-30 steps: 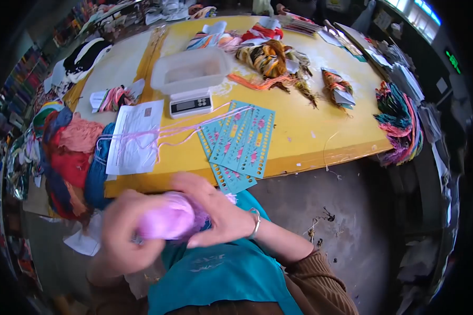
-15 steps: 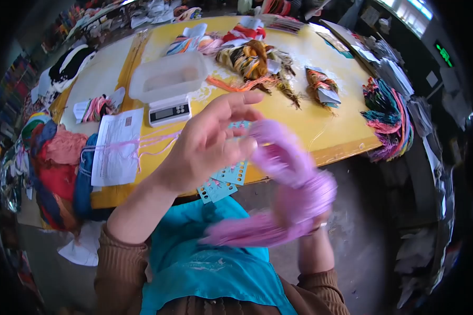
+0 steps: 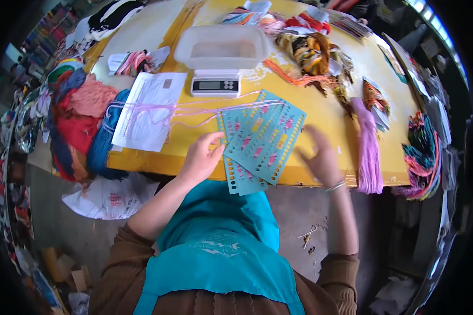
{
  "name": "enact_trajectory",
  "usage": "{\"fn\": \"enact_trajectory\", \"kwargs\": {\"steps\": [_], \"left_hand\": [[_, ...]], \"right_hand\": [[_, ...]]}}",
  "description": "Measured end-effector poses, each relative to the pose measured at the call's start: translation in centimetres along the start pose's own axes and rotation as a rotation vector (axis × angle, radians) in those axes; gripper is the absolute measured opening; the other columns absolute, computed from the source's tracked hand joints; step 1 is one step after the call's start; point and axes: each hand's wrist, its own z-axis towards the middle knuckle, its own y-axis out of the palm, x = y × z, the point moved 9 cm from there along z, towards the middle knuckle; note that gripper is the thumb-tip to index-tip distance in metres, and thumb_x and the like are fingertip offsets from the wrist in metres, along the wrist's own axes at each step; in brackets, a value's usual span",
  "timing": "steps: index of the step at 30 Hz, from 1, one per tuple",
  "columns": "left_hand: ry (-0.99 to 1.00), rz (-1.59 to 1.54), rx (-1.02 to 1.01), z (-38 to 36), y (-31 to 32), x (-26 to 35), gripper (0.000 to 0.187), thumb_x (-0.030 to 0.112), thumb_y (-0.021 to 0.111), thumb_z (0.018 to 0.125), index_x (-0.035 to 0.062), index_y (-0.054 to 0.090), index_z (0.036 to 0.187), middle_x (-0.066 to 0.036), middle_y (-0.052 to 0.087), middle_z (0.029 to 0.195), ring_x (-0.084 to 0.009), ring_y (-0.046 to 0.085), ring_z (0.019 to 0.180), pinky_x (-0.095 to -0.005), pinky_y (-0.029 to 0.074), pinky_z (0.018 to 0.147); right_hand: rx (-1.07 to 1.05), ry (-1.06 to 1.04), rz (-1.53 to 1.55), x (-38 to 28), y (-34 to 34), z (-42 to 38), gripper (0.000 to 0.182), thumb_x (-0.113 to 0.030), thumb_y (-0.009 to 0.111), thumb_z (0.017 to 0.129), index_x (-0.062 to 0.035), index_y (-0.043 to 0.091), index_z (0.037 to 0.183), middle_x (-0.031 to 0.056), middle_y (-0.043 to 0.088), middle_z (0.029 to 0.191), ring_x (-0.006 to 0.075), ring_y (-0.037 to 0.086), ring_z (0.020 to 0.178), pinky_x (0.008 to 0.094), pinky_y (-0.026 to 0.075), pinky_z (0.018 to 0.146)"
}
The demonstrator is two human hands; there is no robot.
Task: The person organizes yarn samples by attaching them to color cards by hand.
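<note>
Fingertips of blurred right hand (image 3: 320,157) indistinct beside teal cards (image 3: 260,139).

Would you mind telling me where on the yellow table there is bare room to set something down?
Bare yellow top lies between the teal cards and the pink skein, above the right hand. A smaller strip sits between the white sheet and the cards, crossed by pink threads. The far edge is crowded.

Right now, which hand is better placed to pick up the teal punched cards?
Left. The left hand already touches the teal punched cards at their edge; the right hand hovers open beside them.
</note>
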Motion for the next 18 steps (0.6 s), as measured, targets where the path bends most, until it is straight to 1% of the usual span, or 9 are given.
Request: {"fn": "enact_trajectory", "kwargs": {"steps": [2,6,8,9,11,12,14,16,18], "left_hand": [[-0.084,0.078,-0.025,-0.2,0.0,-1.0,0.029,0.011,0.061,0.087,0.0007,0.059,0.114,-0.014,0.066,0.101,-0.024,0.065,0.085,-0.0318,0.053,0.072],[-0.165,-0.009,-0.099,-0.1,1.0,-3.3,0.028,0.013,0.061,0.088,-0.0026,0.059,0.111,-0.014,0.067,0.095,-0.0225,0.066,0.08,-0.0307,0.053,0.07],[-0.35,-0.123,-0.204,-0.3,1.9,-4.5,0.026,0.016,0.06,0.091,-0.0009,0.062,0.11,-0.005,0.065,0.093,-0.0113,0.061,0.078,-0.0265,0.051,0.067],[-0.356,-0.122,-0.208,-0.1,1.8,-4.3,0.026,0.016,0.06,0.091,-0.0009,0.062,0.11,-0.005,0.065,0.093,-0.0113,0.061,0.078,-0.0265,0.051,0.067],[-0.621,-0.34,-0.356,-0.9,3.3,-5.0,0.025,0.02,0.061,0.091,0.0031,0.063,0.109,-0.001,0.063,0.089,-0.0075,0.059,0.075,-0.0234,0.048,0.063],[-0.621,-0.34,-0.359,-0.7,3.5,-4.6,0.025,0.02,0.061,0.091,0.0031,0.063,0.109,-0.001,0.063,0.089,-0.0075,0.059,0.075,-0.0234,0.048,0.063],[-0.692,-0.394,-0.353,-0.7,4.4,-4.2,0.018,0.021,0.064,0.088,0.0059,0.065,0.097,0.001,0.062,0.075,-0.0066,0.058,0.067,-0.0214,0.047,0.06],[-0.72,-0.467,-0.389,-0.8,5.9,-4.1,0.016,0.022,0.064,0.088,0.0065,0.064,0.093,0.001,0.06,0.075,-0.007,0.058,0.067,-0.0215,0.047,0.06],[-0.789,-0.615,-0.431,-1.4,7.2,-3.7,0.017,0.025,0.06,0.091,0.0082,0.06,0.088,0.001,0.058,0.078,-0.0074,0.059,0.071,-0.0219,0.047,0.06]], "right_hand": [[-0.093,-0.119,-0.075,-4.5,6.0,-1.4,0.062,-0.027,0.076,0.075,-0.0031,0.052,0.127,0.021,0.05,0.131,0.0378,0.045,0.125,0.0444,0.039,0.103],[-0.082,-0.075,-0.152,-7.2,10.5,-2.8,0.071,-0.036,0.076,0.072,-0.0031,0.049,0.129,0.0225,0.044,0.136,0.0401,0.036,0.131,0.0495,0.029,0.108],[-0.058,-0.065,-0.167,-7.2,11.2,-3.0,0.071,-0.037,0.075,0.072,-0.0034,0.049,0.129,0.0225,0.044,0.137,0.0398,0.035,0.131,0.0503,0.028,0.109],[-0.025,-0.061,-0.188,-7.3,11.1,-3.1,0.071,-0.038,0.075,0.072,-0.0036,0.049,0.129,0.0226,0.043,0.137,0.0395,0.035,0.132,0.0511,0.027,0.109],[-0.015,-0.047,-0.184,-7.3,11.1,-3.1,0.072,-0.039,0.075,0.072,-0.0038,0.049,0.13,0.0221,0.044,0.137,0.0392,0.035,0.131,0.051,0.026,0.109],[-0.002,-0.039,-0.182,-7.3,11.0,-3.0,0.072,-0.04,0.075,0.072,-0.0039,0.049,0.13,0.0216,0.044,0.136,0.0389,0.036,0.131,0.0508,0.026,0.11],[0.002,-0.034,-0.184,-7.7,10.7,-2.8,0.07,-0.037,0.074,0.073,-0.0051,0.049,0.13,0.021,0.045,0.135,0.0389,0.037,0.13,0.0502,0.028,0.108],[0.002,-0.034,-0.185,-7.6,10.6,-2.6,0.068,-0.033,0.074,0.073,-0.0062,0.049,0.131,0.0203,0.047,0.134,0.0388,0.039,0.129,0.0496,0.03,0.107],[0.009,-0.089,-0.319,-7.3,10.8,-2.5,0.067,-0.028,0.073,0.072,-0.0122,0.049,0.133,0.0184,0.05,0.131,0.0387,0.045,0.123,0.0492,0.035,0.103]]}}
